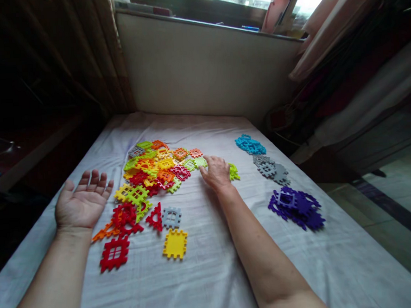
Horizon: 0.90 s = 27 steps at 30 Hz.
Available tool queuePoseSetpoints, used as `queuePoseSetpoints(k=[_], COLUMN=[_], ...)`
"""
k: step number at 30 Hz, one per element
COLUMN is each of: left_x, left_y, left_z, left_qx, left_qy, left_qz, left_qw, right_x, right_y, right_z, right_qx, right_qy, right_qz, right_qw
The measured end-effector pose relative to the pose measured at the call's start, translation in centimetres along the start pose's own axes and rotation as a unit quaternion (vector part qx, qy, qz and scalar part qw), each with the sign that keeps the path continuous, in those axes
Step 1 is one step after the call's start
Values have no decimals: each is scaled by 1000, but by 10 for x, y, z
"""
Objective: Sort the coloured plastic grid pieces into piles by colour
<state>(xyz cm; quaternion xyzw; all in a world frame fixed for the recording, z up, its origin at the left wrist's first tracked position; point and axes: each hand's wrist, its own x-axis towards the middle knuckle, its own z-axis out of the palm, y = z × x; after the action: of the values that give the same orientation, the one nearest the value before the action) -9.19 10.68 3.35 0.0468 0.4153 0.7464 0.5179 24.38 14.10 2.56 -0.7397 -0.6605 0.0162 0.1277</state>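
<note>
My left hand (81, 199) rests palm up at the left, fingers stretched out and nothing in it, beside a mixed heap of plastic interlocking tiles. My right hand (216, 172) is at the heap's right edge, fingers curled down around the edge of a light green interlocking tile (201, 161); its fingertips are partly hidden. Just right of this hand lie lime green tiles (233, 172). The heap holds yellow tiles (166, 164), orange tiles (165, 176) and red tiles (137, 178). Nearer me are a red window tile (114, 253), a yellow square tile (175, 244), a grey tile (172, 217) and a red triangle tile (155, 218).
Along the right side lie separate piles of blue tiles (250, 144), grey tiles (267, 169) and purple tiles (297, 208). All rest on a pale cloth-covered surface (213, 274). A wall (203, 61) with a window ledge stands behind; a curtain (81, 50) hangs at left, clothes at right.
</note>
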Motion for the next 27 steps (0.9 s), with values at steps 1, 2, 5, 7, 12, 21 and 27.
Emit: queuePoseSetpoints(k=[1,2,5,7,12,21,27], left_x=[0,0,0,0,3,1,-2], left_y=[0,0,-1,-1,-2,0,-1], left_z=[0,0,1,1,-2,-1,3], left_qx=[0,0,5,7,10,5,13], left_qy=[2,4,4,1,-5,-3,7], left_qz=[1,2,1,1,5,1,6], left_qw=[1000,1000,1000,1000,1000,1000,1000], right_x=[4,7,14,11,-6,-10,-10], right_y=[-6,-10,-16,-15,21,99,59], right_z=[2,4,5,2,-18,-38,-39], right_qx=[-14,-27,-54,-54,-25,-21,-23], right_qy=[-16,-33,-62,-59,-4,-87,-38], right_qz=[4,10,18,9,67,222,124], right_qw=[1000,999,996,997,997,971,991])
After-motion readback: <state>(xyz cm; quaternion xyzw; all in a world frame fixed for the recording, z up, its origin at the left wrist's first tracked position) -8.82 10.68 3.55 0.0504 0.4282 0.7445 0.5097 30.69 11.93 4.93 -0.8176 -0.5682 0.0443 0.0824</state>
